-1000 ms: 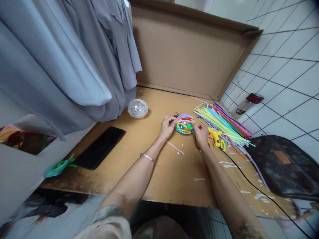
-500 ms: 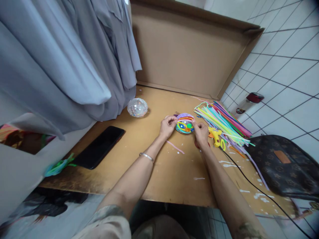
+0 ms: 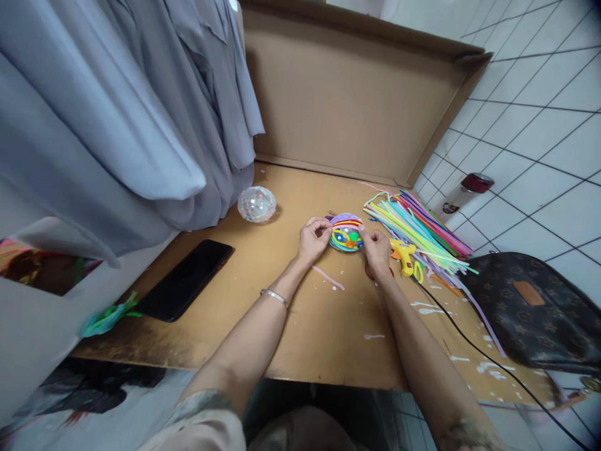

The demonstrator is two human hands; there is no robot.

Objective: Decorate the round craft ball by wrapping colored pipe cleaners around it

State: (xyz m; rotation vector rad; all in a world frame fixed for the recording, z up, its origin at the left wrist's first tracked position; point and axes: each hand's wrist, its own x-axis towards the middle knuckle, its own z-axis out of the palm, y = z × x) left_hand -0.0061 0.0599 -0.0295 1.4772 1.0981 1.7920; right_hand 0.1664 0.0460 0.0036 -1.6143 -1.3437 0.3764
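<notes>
A round ball [image 3: 346,233] wrapped in purple, red, yellow and blue strips lies on the wooden table, between my hands. My left hand [image 3: 315,239] pinches at its left edge, fingers closed. At its right edge the fingers of my right hand [image 3: 377,247] are pressed together in the same way. Whether a strip's end is between my fingertips is too small to tell. Just right of my right hand lies a yellow glue gun [image 3: 404,255] with a black cord. A pink strip [image 3: 328,277] rests on the table below the ball.
A clear ball [image 3: 256,204] and a black phone [image 3: 188,280] are on the left. Many colored strips [image 3: 417,228] lie at the right, beside a dark patterned bag [image 3: 535,313]. A cardboard panel [image 3: 338,94] stands behind; grey cloth [image 3: 154,113] hangs at left.
The whole view has shifted slightly. Both hands stay at the sides of the wrapped ball, with no clear change in their hold.
</notes>
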